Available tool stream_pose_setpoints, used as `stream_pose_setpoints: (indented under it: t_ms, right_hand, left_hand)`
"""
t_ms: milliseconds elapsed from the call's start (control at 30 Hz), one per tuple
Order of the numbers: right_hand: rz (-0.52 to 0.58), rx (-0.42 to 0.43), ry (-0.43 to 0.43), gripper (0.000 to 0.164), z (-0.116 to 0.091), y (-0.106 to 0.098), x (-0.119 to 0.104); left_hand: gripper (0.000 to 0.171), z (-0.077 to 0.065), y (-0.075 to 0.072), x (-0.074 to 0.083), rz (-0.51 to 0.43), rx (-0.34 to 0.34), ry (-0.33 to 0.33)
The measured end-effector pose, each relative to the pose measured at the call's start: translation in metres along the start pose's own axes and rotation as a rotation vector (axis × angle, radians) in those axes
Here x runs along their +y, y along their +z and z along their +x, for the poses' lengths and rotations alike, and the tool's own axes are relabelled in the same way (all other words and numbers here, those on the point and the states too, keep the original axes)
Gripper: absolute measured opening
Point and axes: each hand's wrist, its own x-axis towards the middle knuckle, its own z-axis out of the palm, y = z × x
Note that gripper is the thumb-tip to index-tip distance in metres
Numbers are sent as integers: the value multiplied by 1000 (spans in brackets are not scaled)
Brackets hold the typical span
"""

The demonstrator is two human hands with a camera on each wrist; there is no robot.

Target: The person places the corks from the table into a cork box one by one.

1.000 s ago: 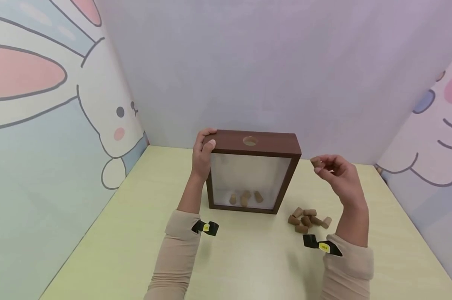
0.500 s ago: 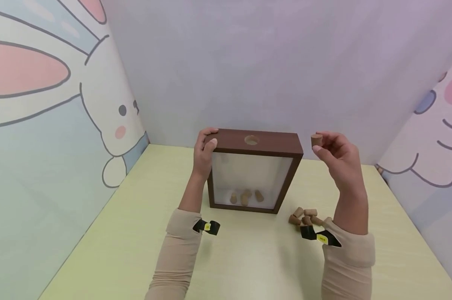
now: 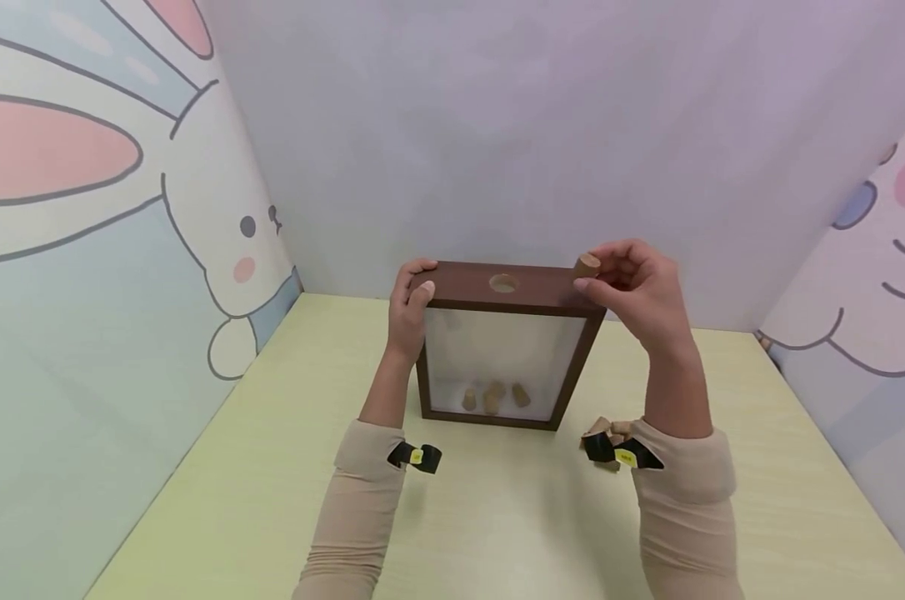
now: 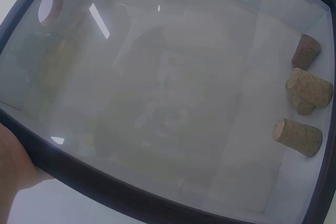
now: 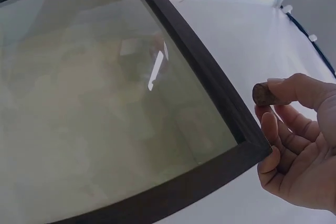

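Note:
A dark brown wooden box frame [image 3: 467, 287] with a clear front stands upright on the table, a round hole [image 3: 504, 283] in its top. My left hand [image 3: 409, 308] grips its top left corner, thumb on the front edge and fingers over the back. Between thumb and fingertips, my right hand [image 3: 640, 292] pinches a cork stopper [image 3: 587, 266] at the box's top right corner, to the right of the hole. Whether that cork touches the wood I cannot tell. Inside, several corks [image 4: 298, 137] lie along the bottom, seen close in the left wrist view.
On the pale yellow table [image 3: 497, 517], a small pile of loose corks [image 3: 601, 427] lies right of the box, partly hidden by the right wrist's camera. A plain backdrop [image 3: 497, 125] rises behind, with cartoon-printed side walls [image 3: 107, 333].
My right hand has risen from beside the box and moved left with the cork, now at the top right corner. The left hand keeps its grip on the box.

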Motion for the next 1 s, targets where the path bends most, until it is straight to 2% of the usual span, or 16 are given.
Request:
stream_pose_setpoints:
  t_ms: [100,300,533,867,1000]
  right_hand:
    - [-68,-14,31,26,6,10,-1]
    - [-178,-67,125,29,19,31,2]
    - [-276,-131,234,28,31,43,1]
    - [-321,-242,286,29,49,61,2]
    - [-335,-259,315,27,51,63,5]
  left_hand:
    - [43,0,-1,-1,-5,-3,0]
    - [46,2,-5,-11,-26,11,15]
    - [49,3,-10,-14,-5,18,28]
    - [49,4,-11,-15,-23,9,39]
    - [49,4,-9,-16,-14,3,41]
